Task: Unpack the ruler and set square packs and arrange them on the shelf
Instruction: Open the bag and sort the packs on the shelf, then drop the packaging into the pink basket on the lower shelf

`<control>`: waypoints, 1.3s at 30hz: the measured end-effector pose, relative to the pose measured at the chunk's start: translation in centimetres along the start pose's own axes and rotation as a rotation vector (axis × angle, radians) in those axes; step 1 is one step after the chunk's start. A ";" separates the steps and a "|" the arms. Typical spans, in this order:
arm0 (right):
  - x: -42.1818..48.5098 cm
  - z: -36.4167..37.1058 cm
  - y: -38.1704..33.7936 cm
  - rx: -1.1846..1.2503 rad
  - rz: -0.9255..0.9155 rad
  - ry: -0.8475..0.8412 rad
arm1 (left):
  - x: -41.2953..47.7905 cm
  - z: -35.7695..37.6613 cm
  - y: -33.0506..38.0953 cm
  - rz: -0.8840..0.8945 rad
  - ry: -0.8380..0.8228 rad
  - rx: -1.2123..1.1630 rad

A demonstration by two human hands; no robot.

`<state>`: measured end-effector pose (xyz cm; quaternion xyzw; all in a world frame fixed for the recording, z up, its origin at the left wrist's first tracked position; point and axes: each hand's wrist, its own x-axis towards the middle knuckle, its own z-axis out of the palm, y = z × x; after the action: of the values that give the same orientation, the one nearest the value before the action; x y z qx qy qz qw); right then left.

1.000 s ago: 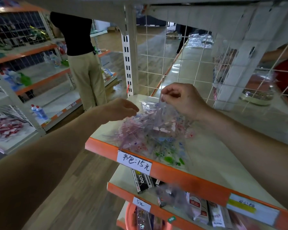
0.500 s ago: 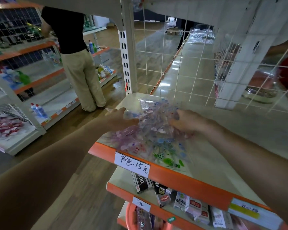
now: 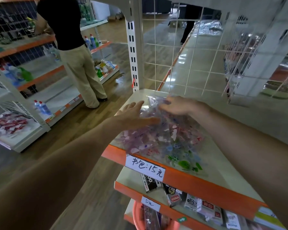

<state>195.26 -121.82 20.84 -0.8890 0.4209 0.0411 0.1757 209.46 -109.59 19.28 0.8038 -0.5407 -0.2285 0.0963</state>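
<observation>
Lowered since earlier, the flat, straight-fingered left hand is pressing the bag of packs onto the shelf's front-left corner, probably steadying it, while the right hand is touching its far end, grip unclear.

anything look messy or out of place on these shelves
The clear bag of packs lies diagonally on the shelf, its green-printed corner right at the orange front edge. Below, small boxes lie scattered at mixed angles.

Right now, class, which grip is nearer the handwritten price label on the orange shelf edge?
Left. The left grip lies open on the pack, straight behind the label; the right grip sits at the pack's far end, farther back and right.
</observation>
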 end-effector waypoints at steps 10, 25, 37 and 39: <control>-3.9 -0.2 -1.9 0.018 -0.079 0.131 | -1.5 -0.9 0.6 0.140 0.091 0.016; -24.9 4.9 -2.6 -0.099 -0.165 0.190 | -19.9 7.0 5.2 0.203 0.244 0.051; -34.9 14.3 -0.8 -0.057 -0.046 -0.060 | -26.7 17.9 5.3 0.139 0.077 0.137; -35.3 16.2 -0.3 -0.017 -0.029 -0.087 | -26.8 20.0 4.4 0.126 0.030 0.156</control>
<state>173.97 -90.10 13.56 -0.8939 0.3993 0.0808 0.1871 188.07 -85.01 10.60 0.7767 -0.6048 -0.1671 0.0558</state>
